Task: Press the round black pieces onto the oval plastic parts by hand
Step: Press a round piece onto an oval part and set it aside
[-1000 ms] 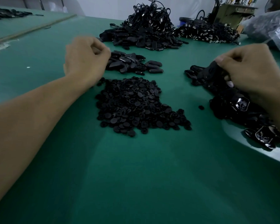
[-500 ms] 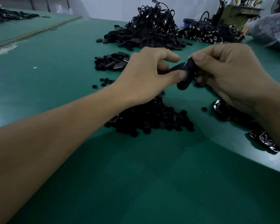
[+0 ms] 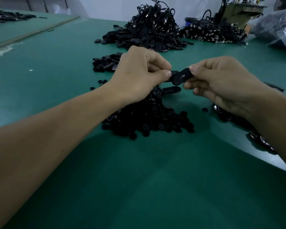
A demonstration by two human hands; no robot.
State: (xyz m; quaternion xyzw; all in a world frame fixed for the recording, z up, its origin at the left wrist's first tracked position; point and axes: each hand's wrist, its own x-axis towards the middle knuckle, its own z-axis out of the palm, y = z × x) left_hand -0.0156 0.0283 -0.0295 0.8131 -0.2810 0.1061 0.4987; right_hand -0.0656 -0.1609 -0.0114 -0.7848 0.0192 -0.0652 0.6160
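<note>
The left hand (image 3: 137, 75) and right hand (image 3: 221, 83) have met above the heap of round pieces (image 3: 147, 118), both pinching one oval part (image 3: 180, 77), so pressing looks underway.

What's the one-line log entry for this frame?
step: pressing | left hand: pinches oval part | right hand: pinches oval part | pile: below

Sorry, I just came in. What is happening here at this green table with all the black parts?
A person is assembling small parts by hand. The left hand and the right hand pinch one oval plastic part between them, above the green table. A round black piece seems to sit on it. Below lies the pile of round black pieces, with a smaller pile of oval parts beyond the left hand.
</note>
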